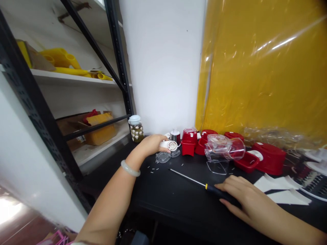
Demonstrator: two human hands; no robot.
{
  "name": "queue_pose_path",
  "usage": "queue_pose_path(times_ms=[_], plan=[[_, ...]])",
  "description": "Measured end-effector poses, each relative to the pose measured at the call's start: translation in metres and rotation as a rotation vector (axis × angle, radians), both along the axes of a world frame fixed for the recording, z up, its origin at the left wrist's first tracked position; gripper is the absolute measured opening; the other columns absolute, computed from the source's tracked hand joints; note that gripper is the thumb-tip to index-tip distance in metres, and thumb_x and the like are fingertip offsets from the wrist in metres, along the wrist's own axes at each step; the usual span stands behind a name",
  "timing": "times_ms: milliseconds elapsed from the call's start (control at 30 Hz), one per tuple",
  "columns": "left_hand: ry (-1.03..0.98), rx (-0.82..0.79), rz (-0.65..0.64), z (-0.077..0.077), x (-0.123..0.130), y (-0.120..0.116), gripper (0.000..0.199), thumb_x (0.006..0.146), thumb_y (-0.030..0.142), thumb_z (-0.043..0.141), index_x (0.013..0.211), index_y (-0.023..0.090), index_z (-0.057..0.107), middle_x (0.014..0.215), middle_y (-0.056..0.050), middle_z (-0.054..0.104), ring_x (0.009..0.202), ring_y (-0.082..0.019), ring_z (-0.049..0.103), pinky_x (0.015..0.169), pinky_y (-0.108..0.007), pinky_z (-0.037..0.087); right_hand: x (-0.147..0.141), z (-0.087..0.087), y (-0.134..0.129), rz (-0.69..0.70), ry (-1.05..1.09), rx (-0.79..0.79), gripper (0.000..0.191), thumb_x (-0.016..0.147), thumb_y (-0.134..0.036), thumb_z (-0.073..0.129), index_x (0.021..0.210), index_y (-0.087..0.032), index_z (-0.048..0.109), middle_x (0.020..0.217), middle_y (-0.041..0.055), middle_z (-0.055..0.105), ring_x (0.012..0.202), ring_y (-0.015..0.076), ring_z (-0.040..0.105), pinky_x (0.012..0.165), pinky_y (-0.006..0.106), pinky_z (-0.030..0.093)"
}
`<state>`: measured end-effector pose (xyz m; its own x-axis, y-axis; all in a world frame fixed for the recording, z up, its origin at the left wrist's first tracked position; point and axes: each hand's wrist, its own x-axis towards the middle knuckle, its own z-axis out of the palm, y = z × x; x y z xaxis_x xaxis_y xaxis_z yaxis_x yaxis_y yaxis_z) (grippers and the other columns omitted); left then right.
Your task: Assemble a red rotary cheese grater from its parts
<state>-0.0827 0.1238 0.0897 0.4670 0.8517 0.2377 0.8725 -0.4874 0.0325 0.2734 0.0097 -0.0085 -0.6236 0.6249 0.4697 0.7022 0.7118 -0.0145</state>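
Observation:
My left hand [154,144] is closed around a white cylindrical part [169,146], whose round open end faces the camera, above clear plastic discs [163,157] at the back of the black table. On the right, my right hand [237,195] rests over the dark handle of a screwdriver [190,179], fingers wrapped on it. The shaft lies pointing left across the tabletop. Several small white pieces [153,169] are scattered near its tip.
Red plastic housings [188,148] stand along the back, with a clear drum [221,148] before them. White curved panels [277,182] and drum graters [316,177] lie right. A lidded jar [136,128] stands back left, beside a shelf rack [74,80].

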Motion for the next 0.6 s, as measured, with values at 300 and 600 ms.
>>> queue_pose_path(times_ms=[300,600], plan=[[-0.004,-0.029,0.017,0.002,0.001,-0.001,0.058,0.073,0.062,0.071,0.112,0.02,0.067,0.106,-0.011,0.07,0.09,-0.026,0.064,0.073,-0.029,0.042,-0.013,0.013,0.006,-0.002,-0.072,-0.034,0.024,0.087,-0.025,0.059,0.11,-0.026,0.066,0.1,0.0066,0.067,0.085,0.0211,0.065,0.078,0.037,0.052],[0.003,-0.018,-0.036,-0.003,0.004,0.001,0.051,0.074,0.061,0.071,0.104,0.02,0.068,0.097,-0.008,0.072,0.082,-0.023,0.064,0.067,-0.027,0.039,-0.087,0.053,0.038,0.061,-0.192,-0.167,0.021,0.094,-0.022,0.048,0.102,-0.018,0.067,0.099,0.0103,0.065,0.094,0.0246,0.063,0.082,0.037,0.048]])
